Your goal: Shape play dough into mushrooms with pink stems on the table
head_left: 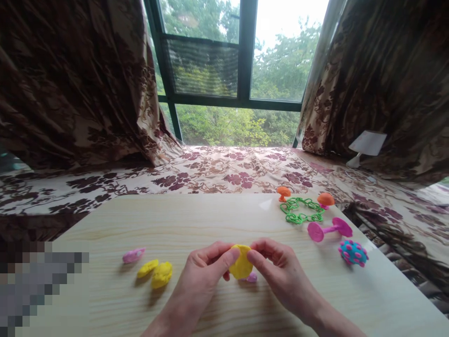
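Note:
A flattened yellow disc of modelling clay point(241, 265) is held up above the table between my two hands. My left hand point(210, 269) pinches its left edge between thumb and fingers. On the opposite edge, my right hand point(275, 264) pinches it the same way. Behind and below the disc, partly hidden by it, a small pink clay piece point(251, 277) shows. Left of my hands lie a lumpy yellow clay piece point(162, 275), a smaller yellow clay piece point(148, 268) and a pink clay lump point(133, 255).
Along the right of the wooden table point(196, 215) stand orange mushroom shapes point(326, 200), a green linked ring point(302, 210), a magenta dumbbell shape point(329, 229) and a blue ball with pink dots point(353, 253). A flowered ledge point(231, 173) adjoins the far edge, with a white lamp point(367, 142).

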A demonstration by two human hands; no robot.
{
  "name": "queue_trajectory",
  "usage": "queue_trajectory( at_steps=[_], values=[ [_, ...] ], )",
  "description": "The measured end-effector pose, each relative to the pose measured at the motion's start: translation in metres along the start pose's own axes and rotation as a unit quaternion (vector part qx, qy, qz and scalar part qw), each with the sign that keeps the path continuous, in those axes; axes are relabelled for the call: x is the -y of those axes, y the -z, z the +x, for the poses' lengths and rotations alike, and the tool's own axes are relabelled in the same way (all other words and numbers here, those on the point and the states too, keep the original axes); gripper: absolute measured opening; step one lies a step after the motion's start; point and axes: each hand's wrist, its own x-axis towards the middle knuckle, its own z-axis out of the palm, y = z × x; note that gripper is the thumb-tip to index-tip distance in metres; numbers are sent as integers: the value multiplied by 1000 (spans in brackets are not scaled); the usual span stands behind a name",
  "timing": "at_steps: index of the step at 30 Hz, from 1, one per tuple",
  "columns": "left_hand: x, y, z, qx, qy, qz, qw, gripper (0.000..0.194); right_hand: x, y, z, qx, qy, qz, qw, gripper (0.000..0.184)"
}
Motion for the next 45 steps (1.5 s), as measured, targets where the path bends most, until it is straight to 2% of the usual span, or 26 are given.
queue_trajectory(
  at_steps=[6,10,16,19,24,28,31,34,39,42,45],
  values=[
    [-4,-4,0,-33,18,-1,999,19,-7,-1,1,3,-24,32,999,22],
    [-2,-1,1,-8,37,-10,999,21,-6,0,2,21,-43,32,998,22],
    [6,1,0,16,-49,55,997,18,1,1,0,22,-7,-40,999,18],
    [6,0,-2,15,-49,70,996,17,-2,-1,0,17,4,-67,998,19],
    [2,-6,-1,-24,-2,0,1000,27,-10,-2,3,-3,-35,50,998,22],
    [1,-6,1,-41,4,10,999,27,-9,2,6,-35,-20,72,997,21],
    [0,-5,1,-49,8,20,999,25,-6,5,6,-20,-28,77,996,22],
    [0,-5,-1,-54,17,-16,998,27,-5,4,4,8,-42,77,996,24],
    [4,-5,0,0,19,-21,1000,27,-4,-2,-1,54,-66,95,992,26],
    [5,-4,1,-38,9,-3,999,27,-2,-4,-3,79,-65,73,992,27],
    [3,-5,2,-72,6,-12,997,26,0,-4,-4,88,-46,1,995,29]
  ],
)
